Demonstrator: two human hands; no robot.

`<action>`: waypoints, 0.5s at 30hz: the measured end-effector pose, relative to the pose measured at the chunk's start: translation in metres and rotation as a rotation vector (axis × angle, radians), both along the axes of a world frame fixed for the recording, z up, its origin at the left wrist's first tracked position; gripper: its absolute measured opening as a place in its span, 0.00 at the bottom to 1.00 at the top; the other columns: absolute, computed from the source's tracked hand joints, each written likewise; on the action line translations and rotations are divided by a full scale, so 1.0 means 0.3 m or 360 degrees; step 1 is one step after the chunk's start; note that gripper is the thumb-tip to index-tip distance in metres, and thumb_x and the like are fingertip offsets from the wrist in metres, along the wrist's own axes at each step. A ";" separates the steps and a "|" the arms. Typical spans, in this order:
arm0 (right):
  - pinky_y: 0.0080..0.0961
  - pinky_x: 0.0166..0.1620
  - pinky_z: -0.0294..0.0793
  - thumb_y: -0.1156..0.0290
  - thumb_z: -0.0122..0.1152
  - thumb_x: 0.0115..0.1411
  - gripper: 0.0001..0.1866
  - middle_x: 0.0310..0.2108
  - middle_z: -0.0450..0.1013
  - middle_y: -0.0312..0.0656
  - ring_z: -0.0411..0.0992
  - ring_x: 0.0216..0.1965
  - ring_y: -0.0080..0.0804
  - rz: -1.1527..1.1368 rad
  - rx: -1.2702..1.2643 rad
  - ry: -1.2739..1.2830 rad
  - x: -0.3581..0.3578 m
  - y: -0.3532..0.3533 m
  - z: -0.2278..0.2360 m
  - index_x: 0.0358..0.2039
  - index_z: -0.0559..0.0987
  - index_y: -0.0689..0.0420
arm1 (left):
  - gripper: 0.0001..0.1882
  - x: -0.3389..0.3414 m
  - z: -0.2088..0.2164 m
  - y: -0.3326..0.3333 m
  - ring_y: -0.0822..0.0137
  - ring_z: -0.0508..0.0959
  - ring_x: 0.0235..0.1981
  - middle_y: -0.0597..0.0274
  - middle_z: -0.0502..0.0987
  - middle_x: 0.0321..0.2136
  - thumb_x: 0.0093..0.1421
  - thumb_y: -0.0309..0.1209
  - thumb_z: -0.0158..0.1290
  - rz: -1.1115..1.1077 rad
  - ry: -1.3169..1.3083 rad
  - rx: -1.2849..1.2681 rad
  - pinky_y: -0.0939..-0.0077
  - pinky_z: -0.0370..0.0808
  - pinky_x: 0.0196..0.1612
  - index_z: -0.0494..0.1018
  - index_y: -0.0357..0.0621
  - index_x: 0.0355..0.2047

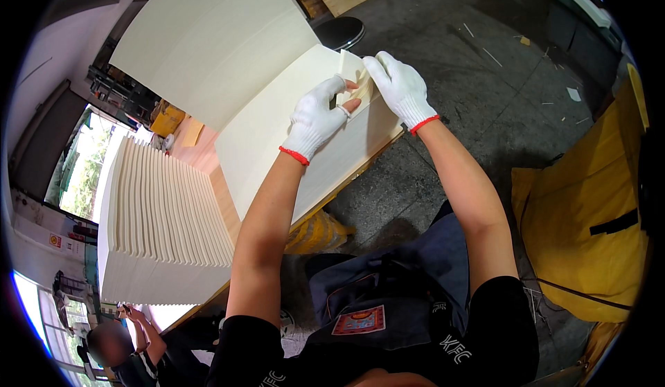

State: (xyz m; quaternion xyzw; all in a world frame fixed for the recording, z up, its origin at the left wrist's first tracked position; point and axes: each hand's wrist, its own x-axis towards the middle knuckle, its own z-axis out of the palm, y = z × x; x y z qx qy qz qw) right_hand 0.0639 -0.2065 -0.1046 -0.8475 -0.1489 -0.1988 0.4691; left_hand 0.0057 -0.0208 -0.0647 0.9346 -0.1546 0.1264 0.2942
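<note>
A stack of thin, cream-coloured sheets (266,117) lies on the bench in front of me, its far-right corner lifted and fanned into wavy layers (363,88). My left hand (313,115), in a white glove with red cuff, reaches over the stack. Its bare thumb and forefinger are spread apart and touch the fanned layers. On the outer side of that corner is my right hand (403,88), gloved the same way, its fingers closed against the sheet edges. Whether the layers are paper or thin wood I cannot tell.
A tall, ridged stack of cream sheets (166,214) stands at left. Behind, a large curved panel (215,34) rises beside a round black stool (339,32). Yellow sacking (582,214) hangs at right. Scraps litter the grey floor (478,61). Another person (121,345) is at lower left.
</note>
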 end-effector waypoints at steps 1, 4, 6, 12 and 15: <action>0.51 0.40 0.70 0.42 0.40 0.70 0.29 0.30 0.76 0.56 0.75 0.37 0.59 0.0001 0.0000 0.0005 0.000 -0.001 0.000 0.33 0.74 0.57 | 0.17 0.001 -0.002 0.000 0.68 0.80 0.30 0.48 0.82 0.42 0.61 0.37 0.63 -0.0003 -0.0021 0.0009 0.69 0.76 0.37 0.78 0.46 0.49; 0.51 0.40 0.70 0.41 0.40 0.69 0.29 0.30 0.76 0.56 0.75 0.37 0.59 -0.0004 0.0016 0.0011 -0.002 -0.006 0.001 0.33 0.74 0.57 | 0.17 -0.012 0.027 -0.018 0.68 0.80 0.31 0.48 0.82 0.44 0.61 0.37 0.63 0.0047 0.0069 0.0054 0.71 0.76 0.37 0.78 0.47 0.49; 0.51 0.40 0.70 0.42 0.40 0.69 0.29 0.30 0.76 0.56 0.75 0.36 0.59 -0.0002 0.0023 0.0014 -0.004 -0.006 0.002 0.33 0.74 0.57 | 0.17 -0.020 0.035 -0.024 0.68 0.79 0.32 0.49 0.82 0.42 0.62 0.36 0.61 0.0058 0.0119 0.0026 0.71 0.75 0.38 0.78 0.47 0.50; 0.50 0.39 0.71 0.42 0.42 0.69 0.28 0.31 0.77 0.56 0.76 0.36 0.58 0.0036 0.0034 0.0072 -0.020 -0.005 0.021 0.33 0.74 0.57 | 0.14 -0.025 0.014 -0.013 0.67 0.78 0.33 0.52 0.80 0.35 0.67 0.33 0.52 -0.0021 -0.0085 -0.0140 0.72 0.74 0.40 0.77 0.47 0.51; 0.50 0.39 0.71 0.42 0.42 0.69 0.28 0.30 0.76 0.56 0.76 0.36 0.58 0.0007 0.0023 0.0046 -0.006 -0.002 0.009 0.34 0.74 0.56 | 0.14 -0.015 0.013 -0.015 0.60 0.80 0.38 0.51 0.81 0.38 0.67 0.33 0.50 -0.0070 -0.0126 -0.0072 0.70 0.75 0.44 0.77 0.47 0.50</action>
